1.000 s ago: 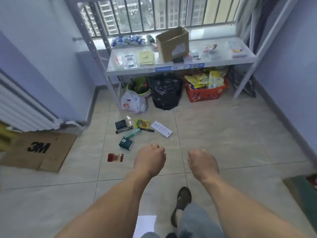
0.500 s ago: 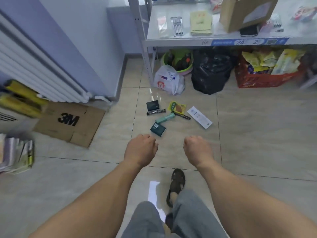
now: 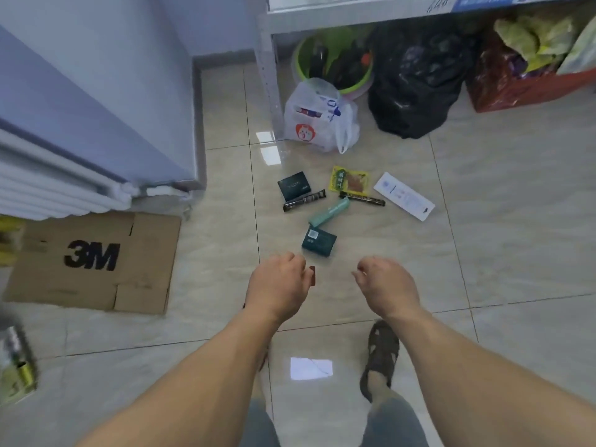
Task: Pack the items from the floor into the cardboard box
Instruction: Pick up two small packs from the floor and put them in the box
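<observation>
Several small items lie on the tiled floor ahead: a dark green box (image 3: pixel 318 241), a teal tube (image 3: pixel 329 212), a dark flat packet (image 3: pixel 294 186), two dark stick sachets (image 3: pixel 304 200) (image 3: pixel 362 199), a yellow snack packet (image 3: pixel 349 180) and a long white packet (image 3: pixel 403 196). A small red item (image 3: pixel 312 275) peeks out beside my left hand. My left hand (image 3: pixel 277 287) and right hand (image 3: pixel 385 285) hover just short of the green box, fingers loosely curled, holding nothing. The cardboard box on the shelf is out of view.
A flattened 3M cardboard sheet (image 3: pixel 93 262) lies at the left below a radiator (image 3: pixel 48 188). Under the shelf stand a white plastic bag (image 3: pixel 319 124), a green basin (image 3: pixel 335 56), a black bag (image 3: pixel 416 79) and a red crate (image 3: pixel 529 91). My sandalled foot (image 3: pixel 380 356) stands below my right hand.
The view has tilted down and come closer to the floor items; the shelf top and its cardboard box have left the frame. Both hands stay empty, now nearer the green box.
</observation>
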